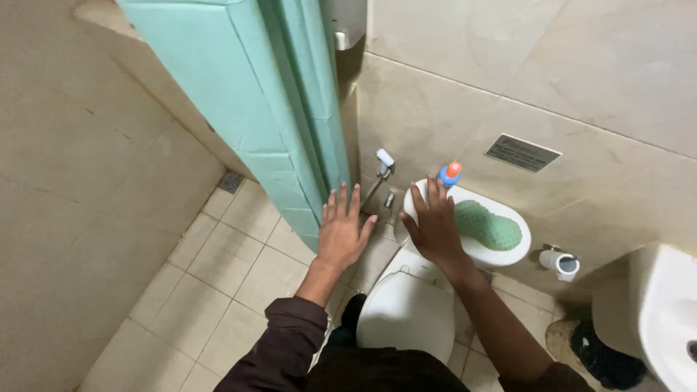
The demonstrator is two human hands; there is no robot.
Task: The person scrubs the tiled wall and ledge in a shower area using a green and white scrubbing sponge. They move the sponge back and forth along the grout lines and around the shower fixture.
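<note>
My left hand (343, 231) is stretched out flat with fingers apart, close to the edge of a green folding door (268, 109), and holds nothing. My right hand (434, 226) is spread over the left end of the white toilet tank (508, 250) with nothing in it. A blue bottle with an orange cap (449, 174) stands on the tank just beyond its fingertips. A green bumpy mat (488, 225) lies on the tank top. Below the hands is the shut white toilet lid (406, 312).
A bidet sprayer (382, 168) hangs on the wall between door and tank. A toilet paper roll (559, 263) is mounted at right, near a white sink (664, 319). A floor drain (231, 181) sits in the far tiled corner. A metal wall plaque (522, 152) is above the tank.
</note>
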